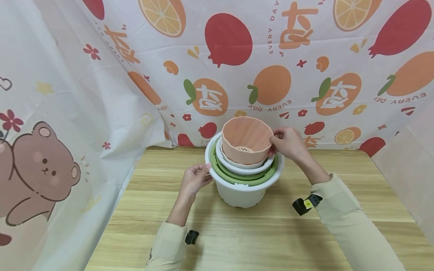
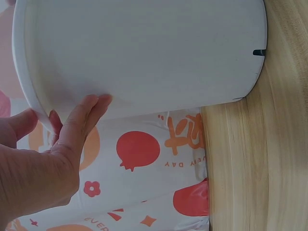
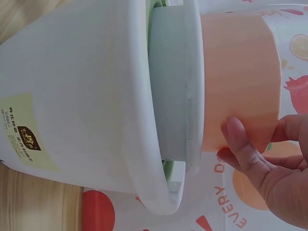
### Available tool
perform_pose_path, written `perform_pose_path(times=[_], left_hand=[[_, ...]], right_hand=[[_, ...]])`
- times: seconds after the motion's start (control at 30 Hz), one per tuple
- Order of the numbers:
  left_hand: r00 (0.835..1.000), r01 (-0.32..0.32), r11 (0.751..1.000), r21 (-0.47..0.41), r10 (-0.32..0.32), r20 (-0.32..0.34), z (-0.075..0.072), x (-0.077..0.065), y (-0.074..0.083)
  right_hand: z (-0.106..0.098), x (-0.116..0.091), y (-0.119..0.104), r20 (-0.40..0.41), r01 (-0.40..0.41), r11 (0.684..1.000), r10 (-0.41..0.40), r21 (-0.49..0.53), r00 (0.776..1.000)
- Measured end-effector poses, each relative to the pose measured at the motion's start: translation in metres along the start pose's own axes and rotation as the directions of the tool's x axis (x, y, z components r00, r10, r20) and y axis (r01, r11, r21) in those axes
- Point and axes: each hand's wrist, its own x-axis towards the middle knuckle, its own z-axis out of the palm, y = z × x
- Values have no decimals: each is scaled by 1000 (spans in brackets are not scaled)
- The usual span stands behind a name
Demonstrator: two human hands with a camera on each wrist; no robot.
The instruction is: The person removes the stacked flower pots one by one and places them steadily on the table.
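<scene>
A nested stack of flower pots stands on the table. A large white flower pot [image 1: 240,196] is outermost, with a green pot [image 1: 249,183] inside it and a smaller white pot [image 3: 169,86] within that. The peach flower pot [image 1: 246,131], with a scalloped rim and holes in its bottom, sits innermost and rises well above the others. My left hand [image 1: 194,181] pinches the large pot's rim between thumb and fingers, two fingertips lying along its wall. At the right, my right hand [image 1: 288,143] grips the peach pot's rim, thumb over the edge and fingers against its outer wall.
The stack is near the back edge of the wooden table [image 1: 237,241]. A fruit-print cloth [image 1: 291,109] hangs close behind it, and a white cloth with a bear print [image 1: 51,165] hangs at the left. A label [image 3: 29,134] is stuck on the large pot.
</scene>
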Motion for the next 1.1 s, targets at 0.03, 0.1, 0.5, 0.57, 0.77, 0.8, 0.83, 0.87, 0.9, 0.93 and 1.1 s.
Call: perform_pose_path(times=[0.03,0.1,0.5,0.57,0.77,0.8,0.83,0.87,0.9,0.93,1.1], left_hand=[[1000,0,1000,-1,0,1,0,0,0],[1000,1,1000,0,-1,0,0,0,0],[1000,-9,1000,0,9,3,1,1,0],[1000,-8,1000,0,8,4,1,1,0],[1000,-8,1000,0,8,10,0,1,0],[1000,-9,1000,-1,9,11,0,1,0],[1000,-8,1000,-3,8,10,0,1,0],[1000,-8,1000,-4,8,9,0,1,0],[1000,-7,1000,-4,7,8,0,1,0],[1000,-6,1000,-5,6,7,0,1,0],[1000,-5,1000,-8,5,5,0,2,-1]], right_hand=[[0,0,0,1,2,1000,-2,2,1000],[-1,-1,-1,1,5,1000,-5,4,1000],[-7,-2,-5,-21,43,999,-43,21,999],[-8,-3,-6,-23,47,999,-47,25,999],[-11,-3,-8,-33,47,998,-46,34,998],[-11,-3,-8,-33,46,998,-45,37,998],[-12,-3,-9,-33,44,998,-43,39,999],[-12,-4,-9,-32,43,998,-42,43,999],[-13,-4,-10,-31,42,998,-41,44,999],[-14,-4,-10,-32,42,998,-41,44,999],[-17,-7,-13,-38,50,998,-49,41,998]])
